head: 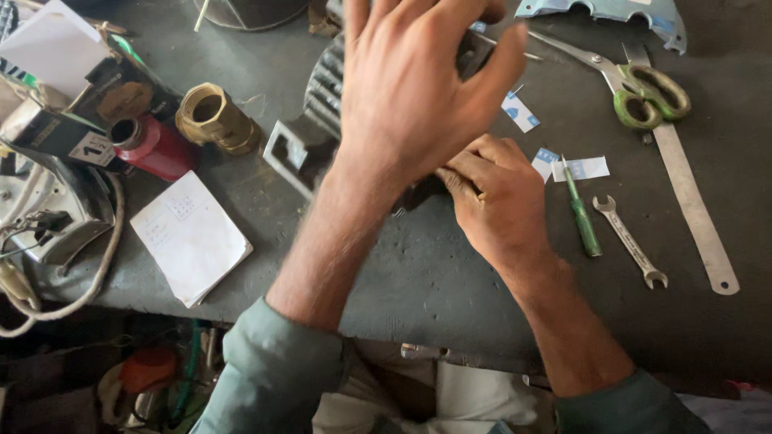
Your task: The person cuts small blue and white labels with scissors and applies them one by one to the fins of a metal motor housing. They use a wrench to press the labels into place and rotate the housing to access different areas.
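Grey bench [450, 281]: dark, scuffed metal top; its near edge runs across the lower part of the view, with clutter below it too dim to make out.
Left hand [410, 88]: raised above the bench with fingers spread wide, gripping nothing; blurred, and its fingertips are cut off by the top edge.
Right hand [498, 197]: knuckles up, fingers curled tight on a small dark part at the finned piece's near end; what exactly the grip pinches is hidden by the fingers.
Finned metal piece [318, 108]: grey, ribbed casting with a square-holed foot, lying at the middle of the bench; most of it is covered by the left hand and forearm.
Brass fitting [213, 116]: left of the finned piece, upright, open mouth showing.
Red cylinder [157, 147]: lying just beside the brass fitting, partly under a dark box.
White notepaper [189, 237]: flat near the bench's front edge; its writing is too faint to read.
Green screwdriver [581, 213]: right of the right hand, close to a small spanner [631, 241].
Scissors [635, 84]: green-handled, resting over a long steel ruler [691, 201].
Paper slips [579, 169]: white and blue, scattered between the hands and the screwdriver.
Sleeves: grey-green, cut off at the bottom.
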